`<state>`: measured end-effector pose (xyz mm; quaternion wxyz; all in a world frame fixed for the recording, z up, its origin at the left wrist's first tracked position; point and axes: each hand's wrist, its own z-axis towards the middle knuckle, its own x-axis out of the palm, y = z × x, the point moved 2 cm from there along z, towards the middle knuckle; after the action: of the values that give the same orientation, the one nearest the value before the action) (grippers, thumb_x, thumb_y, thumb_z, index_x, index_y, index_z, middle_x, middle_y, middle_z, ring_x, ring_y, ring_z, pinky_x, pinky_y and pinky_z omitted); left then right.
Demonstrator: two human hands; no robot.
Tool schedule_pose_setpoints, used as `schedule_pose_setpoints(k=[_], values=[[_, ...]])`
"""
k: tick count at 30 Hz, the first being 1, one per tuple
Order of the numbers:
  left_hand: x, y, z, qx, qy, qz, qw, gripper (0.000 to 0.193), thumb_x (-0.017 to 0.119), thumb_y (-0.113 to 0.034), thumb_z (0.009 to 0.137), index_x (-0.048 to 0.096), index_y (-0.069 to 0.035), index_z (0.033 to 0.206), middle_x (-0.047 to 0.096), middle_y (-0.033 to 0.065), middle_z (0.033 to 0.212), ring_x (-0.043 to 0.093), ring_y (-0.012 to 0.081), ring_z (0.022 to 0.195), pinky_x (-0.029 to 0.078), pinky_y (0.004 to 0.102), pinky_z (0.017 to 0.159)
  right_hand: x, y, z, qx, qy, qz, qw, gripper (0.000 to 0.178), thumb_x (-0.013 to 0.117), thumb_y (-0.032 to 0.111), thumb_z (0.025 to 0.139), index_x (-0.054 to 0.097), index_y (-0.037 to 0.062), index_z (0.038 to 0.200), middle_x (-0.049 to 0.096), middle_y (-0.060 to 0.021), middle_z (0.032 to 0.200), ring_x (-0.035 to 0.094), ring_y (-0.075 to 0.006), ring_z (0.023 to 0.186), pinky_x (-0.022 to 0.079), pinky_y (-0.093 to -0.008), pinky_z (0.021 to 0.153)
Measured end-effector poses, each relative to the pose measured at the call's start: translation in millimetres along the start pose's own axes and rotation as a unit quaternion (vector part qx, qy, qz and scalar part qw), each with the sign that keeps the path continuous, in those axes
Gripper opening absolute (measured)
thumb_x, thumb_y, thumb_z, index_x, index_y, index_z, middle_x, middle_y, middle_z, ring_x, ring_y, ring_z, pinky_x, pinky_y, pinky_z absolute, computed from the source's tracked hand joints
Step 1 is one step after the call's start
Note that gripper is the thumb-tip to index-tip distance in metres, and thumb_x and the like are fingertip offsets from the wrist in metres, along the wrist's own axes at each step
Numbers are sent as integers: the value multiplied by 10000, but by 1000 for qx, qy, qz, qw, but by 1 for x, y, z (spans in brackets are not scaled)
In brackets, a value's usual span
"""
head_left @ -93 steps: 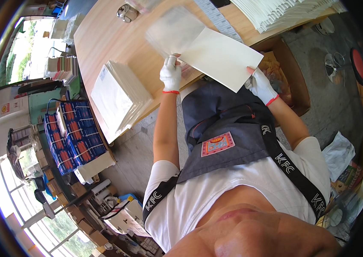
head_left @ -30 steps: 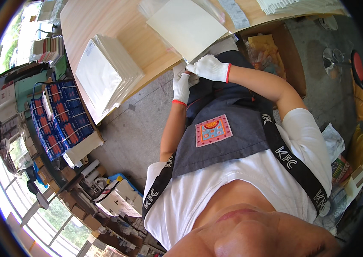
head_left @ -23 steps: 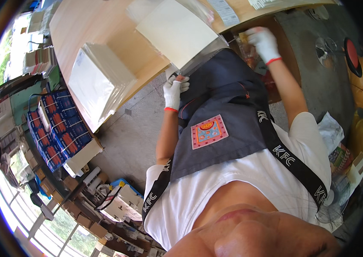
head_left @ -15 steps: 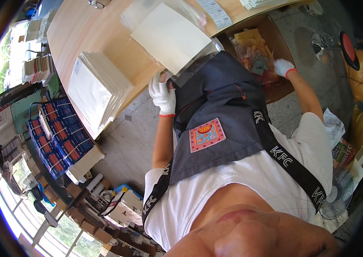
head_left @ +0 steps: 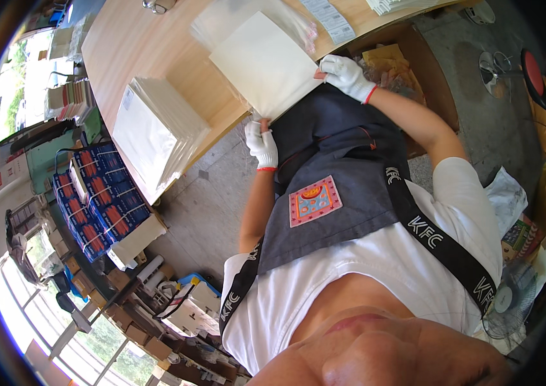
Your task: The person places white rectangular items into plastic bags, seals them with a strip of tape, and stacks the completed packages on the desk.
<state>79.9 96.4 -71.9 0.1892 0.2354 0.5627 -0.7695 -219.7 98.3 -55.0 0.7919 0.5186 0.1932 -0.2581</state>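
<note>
A flat cream board [head_left: 263,61], seemingly in a clear plastic bag, lies at the table's near edge in front of my dark apron. My left hand [head_left: 262,147], in a white glove with bare fingertips showing, is closed on the bag's near left corner. At the right corner, my right hand [head_left: 347,77], gloved the same way, pinches the edge between thumb and fingers. More clear plastic bags [head_left: 212,26] lie loosely beneath and beyond the board. Left of it, a stack of white bagged sheets [head_left: 157,132] rests on the table.
A printed paper strip [head_left: 329,20] lies on the wooden table [head_left: 131,48]. Under its right side stands a cardboard box [head_left: 437,83] with plastic and yellow scraps. Strapped blue packages [head_left: 99,199] stand on the left, a fan [head_left: 509,299] at lower right.
My right hand has come left from the scrap box to the board's right corner. My left hand has closed at the near corner. The clear flap over the near edge no longer shows.
</note>
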Motion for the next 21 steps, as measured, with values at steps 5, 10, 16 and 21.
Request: schedule_pose_setpoints(k=[5, 10, 16, 21], values=[[20, 17, -1, -196, -100, -287, 932, 112, 556, -156, 901, 461, -113, 862, 472, -26, 786, 476, 96, 747, 445, 282, 706, 39, 1, -13, 370, -163, 116, 907, 232, 684, 197, 786, 498, 61, 755, 506, -21, 670, 468, -125, 589, 419, -283, 574], [7, 21, 5, -233, -179, -417, 860, 206, 550, -79, 868, 477, -98, 1059, 531, 20, 932, 530, 120, 825, 480, 300, 714, 16, -34, -26, 348, -406, 197, 822, 315, 592, 354, 871, 468, 66, 895, 539, -36, 715, 518, -141, 632, 436, -307, 606], [19, -54, 43, -8, -105, -177, 978, 178, 546, -42, 877, 523, -20, 1052, 561, 45, 883, 502, 106, 763, 436, 253, 703, -65, -27, 15, 251, -214, -329, 885, 436, 634, 480, 796, 560, 78, 948, 595, -91, 873, 595, -238, 836, 464, -352, 732], [86, -111, 68, -102, 224, -259, 934, 252, 575, -140, 882, 531, -55, 1115, 591, 41, 841, 511, 90, 666, 445, 241, 623, -72, -41, 29, 327, -64, -185, 925, 369, 652, 457, 760, 592, 103, 847, 601, -96, 799, 604, -228, 741, 455, -346, 664]])
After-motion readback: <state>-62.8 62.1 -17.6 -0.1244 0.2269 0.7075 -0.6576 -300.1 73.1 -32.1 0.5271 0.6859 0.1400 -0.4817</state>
